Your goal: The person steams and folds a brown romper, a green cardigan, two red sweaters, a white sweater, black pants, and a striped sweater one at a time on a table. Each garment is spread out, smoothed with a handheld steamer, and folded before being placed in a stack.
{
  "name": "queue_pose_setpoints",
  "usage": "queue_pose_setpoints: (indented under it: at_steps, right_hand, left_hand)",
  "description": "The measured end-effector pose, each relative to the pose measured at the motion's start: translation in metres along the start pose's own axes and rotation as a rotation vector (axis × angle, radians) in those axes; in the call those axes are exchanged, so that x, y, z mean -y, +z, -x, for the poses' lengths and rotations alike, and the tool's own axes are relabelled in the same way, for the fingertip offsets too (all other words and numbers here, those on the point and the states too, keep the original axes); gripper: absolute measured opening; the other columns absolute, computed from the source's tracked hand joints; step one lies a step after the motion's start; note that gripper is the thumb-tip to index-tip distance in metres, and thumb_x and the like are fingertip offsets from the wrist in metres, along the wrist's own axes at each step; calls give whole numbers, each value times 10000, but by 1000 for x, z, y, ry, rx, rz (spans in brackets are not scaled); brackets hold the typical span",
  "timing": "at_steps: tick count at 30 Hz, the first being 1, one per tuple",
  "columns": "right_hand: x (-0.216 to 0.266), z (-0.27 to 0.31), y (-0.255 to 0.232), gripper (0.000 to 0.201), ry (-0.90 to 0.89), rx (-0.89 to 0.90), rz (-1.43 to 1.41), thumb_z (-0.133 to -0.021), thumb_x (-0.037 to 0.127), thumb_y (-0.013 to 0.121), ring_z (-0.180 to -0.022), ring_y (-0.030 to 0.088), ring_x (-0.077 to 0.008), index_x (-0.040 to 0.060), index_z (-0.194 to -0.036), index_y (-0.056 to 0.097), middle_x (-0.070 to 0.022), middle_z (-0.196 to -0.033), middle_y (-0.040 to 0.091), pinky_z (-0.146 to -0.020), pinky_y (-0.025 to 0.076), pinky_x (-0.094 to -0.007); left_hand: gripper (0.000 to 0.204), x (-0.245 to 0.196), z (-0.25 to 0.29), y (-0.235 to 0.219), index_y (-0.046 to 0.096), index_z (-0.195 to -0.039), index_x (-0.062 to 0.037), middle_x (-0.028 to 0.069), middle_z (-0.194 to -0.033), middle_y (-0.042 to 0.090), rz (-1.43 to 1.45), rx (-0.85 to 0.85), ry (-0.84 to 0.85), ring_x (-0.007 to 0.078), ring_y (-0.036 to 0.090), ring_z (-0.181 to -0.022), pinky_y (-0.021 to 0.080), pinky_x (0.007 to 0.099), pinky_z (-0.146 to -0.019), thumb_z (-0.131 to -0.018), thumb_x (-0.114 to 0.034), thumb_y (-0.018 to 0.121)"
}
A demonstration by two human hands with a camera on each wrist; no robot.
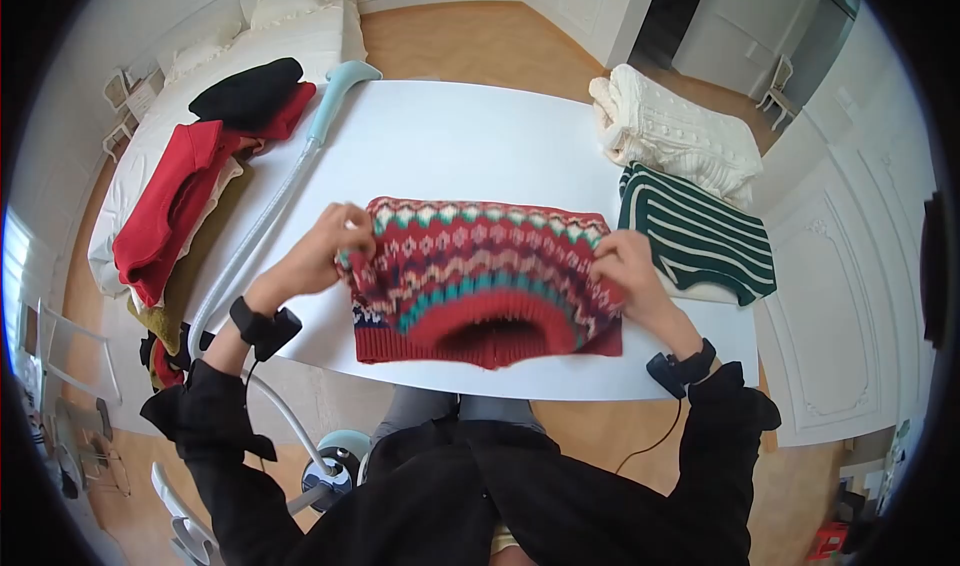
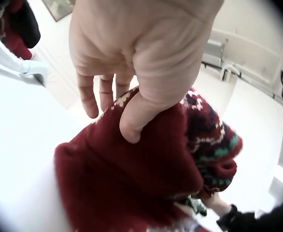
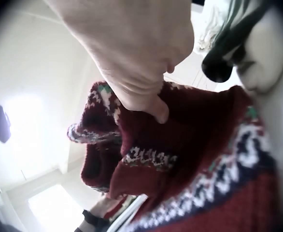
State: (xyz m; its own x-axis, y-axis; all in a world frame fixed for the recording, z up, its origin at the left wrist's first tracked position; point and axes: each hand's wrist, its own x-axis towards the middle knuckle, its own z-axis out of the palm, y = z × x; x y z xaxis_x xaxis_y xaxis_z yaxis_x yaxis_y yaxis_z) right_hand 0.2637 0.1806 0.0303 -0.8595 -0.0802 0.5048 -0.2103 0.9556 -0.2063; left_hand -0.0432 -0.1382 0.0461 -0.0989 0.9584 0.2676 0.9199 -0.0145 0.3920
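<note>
A red patterned knit sweater [image 1: 480, 246] lies partly folded on the white table, its ribbed neck opening toward the person. My left hand [image 1: 335, 246] pinches its left edge; in the left wrist view the thumb of the left hand [image 2: 151, 63] presses on the plain red side of the cloth. Gripping the opposite edge is my right hand [image 1: 632, 271]. From the right wrist, the right hand [image 3: 136, 58] has its thumb against the dark red fabric, with the other fingers hidden behind it. Between both hands, the upper layer is raised and blurred.
At right sit a folded green striped sweater [image 1: 700, 231] and a cream cable-knit [image 1: 680, 131]. Red, black and olive garments [image 1: 185, 191] lie at left. A pale blue steamer head [image 1: 340, 91] with its hose [image 1: 255, 231] runs along the left side of the table [image 1: 470, 136].
</note>
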Motion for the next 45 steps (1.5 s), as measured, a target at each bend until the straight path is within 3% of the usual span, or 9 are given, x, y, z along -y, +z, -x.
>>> queue_pose_setpoints:
  at_steps: [15,18,20,23,28,30,33,41,45]
  right_hand:
    - [9,39,-18,286,68,96,-156,-717,-83,600,-1025,536,-286,37,-974,639,-111,-1064,574,-896,438,-360]
    - [20,40,-23,226,430,-84,-367,-828,3,563,-893,587,-274,34,-1039,639,-132,-978,610,-815,468,-361]
    - [32,35,-28,278,810,-3,-170,-913,197,548,-769,609,-271,38,-1140,578,-144,-901,619,-732,480,-374]
    - [51,24,-35,508,961,281,-97,-899,376,567,-813,637,-311,42,-1270,472,-187,-931,635,-755,484,-374]
    - [50,25,-19,678,865,298,-190,-839,405,622,-1043,614,-378,11,-1340,391,-278,-1112,609,-886,465,-383]
    - [45,23,-18,625,871,290,-267,-838,335,627,-1056,615,-358,5,-1319,403,-263,-1118,614,-899,462,-380]
    - [45,15,-17,560,853,274,-310,-813,220,621,-1030,625,-338,-13,-1282,424,-248,-1096,621,-893,461,-375]
    - [0,9,21,474,609,16,-199,-797,116,586,-833,596,-247,7,-1252,505,-196,-1048,599,-747,471,-331]
    - [-22,-9,35,428,515,-108,-196,-819,95,568,-868,594,-275,41,-1241,530,-173,-1012,589,-768,471,-352]
  left_hand:
    - [359,-21,34,0,641,-910,-61,101,-1061,592,2,12,-18,287,540,-1027,479,365,-849,-683,164,478]
    - [321,-14,28,0,615,-1015,-63,120,-1018,614,51,-117,-281,313,584,-965,490,379,-837,-785,98,460]
    - [255,-7,24,4,549,-1147,-37,147,-1012,631,81,-170,-334,313,622,-874,497,398,-794,-901,-48,482]
    - [482,14,16,15,431,-1305,1,205,-971,659,130,-90,-419,302,655,-872,499,380,-796,-971,-342,485]
    - [493,23,-8,22,441,-1335,-6,134,-952,630,299,-61,-559,186,610,-833,485,325,-805,-990,-359,433]
    - [575,18,-14,18,445,-1343,-4,178,-1038,625,303,4,-737,226,610,-923,466,339,-867,-945,-416,493]
    - [699,31,-10,19,495,-1279,62,273,-1109,613,162,63,-652,349,599,-1045,436,397,-949,-863,-498,550]
    - [750,15,-4,-5,586,-1054,89,201,-990,616,386,134,-760,291,598,-934,452,329,-821,-702,-565,696]
    - [846,-3,3,-5,490,-1219,59,253,-1103,577,359,285,-811,341,585,-1016,455,371,-864,-664,-534,726]
